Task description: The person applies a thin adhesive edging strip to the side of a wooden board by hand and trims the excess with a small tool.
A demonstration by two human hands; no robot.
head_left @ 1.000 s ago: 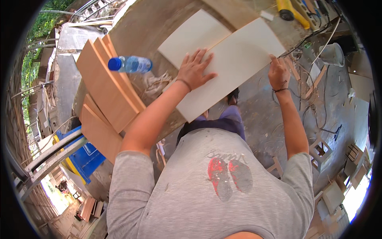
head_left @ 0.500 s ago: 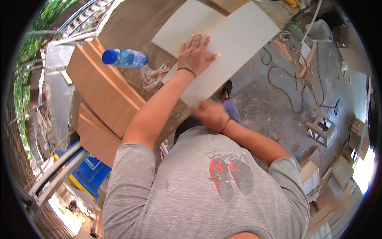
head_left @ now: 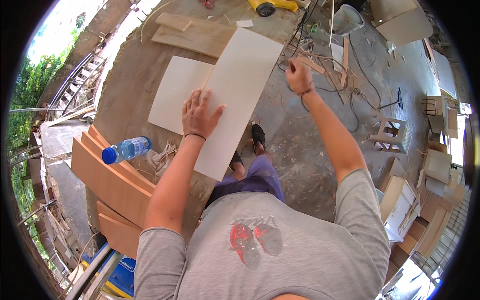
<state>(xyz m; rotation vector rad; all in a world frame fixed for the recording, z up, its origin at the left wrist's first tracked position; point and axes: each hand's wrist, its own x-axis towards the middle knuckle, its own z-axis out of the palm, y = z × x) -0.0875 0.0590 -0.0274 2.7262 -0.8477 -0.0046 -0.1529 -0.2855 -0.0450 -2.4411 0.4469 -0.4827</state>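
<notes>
Seen from the middle of the head view, a stained concrete floor (head_left: 310, 170) spread between one and four o'clock. The worktable (head_left: 125, 85) took up most of the stretch between nine and twelve. Several brown boards (head_left: 107, 181) lay on it toward half past eight, partly behind the person's left forearm. The long white panel (head_left: 242, 95) lay on the table at twelve o'clock, its far end leaning toward one. The smaller white panel (head_left: 172, 92) met its left side toward half past ten; whether one overlapped the other could not be told. Pale planks (head_left: 195, 41) lay beyond them at eleven. A pale stool (head_left: 401, 137) was at three, a bucket (head_left: 346, 21) between one and two, and a yellow tool (head_left: 281, 6) just past twelve. A blue-capped bottle (head_left: 129, 149) lay on its side at nine, near a crumpled cloth (head_left: 162, 157). The left hand (head_left: 199, 117), between ten and eleven, lay palm down on the long panel, fingers spread, thumb wide, gripping nothing. The right hand (head_left: 300, 77), between one and two, hung near the panel's right edge, fingers curled in; whether they held anything could not be told.
</notes>
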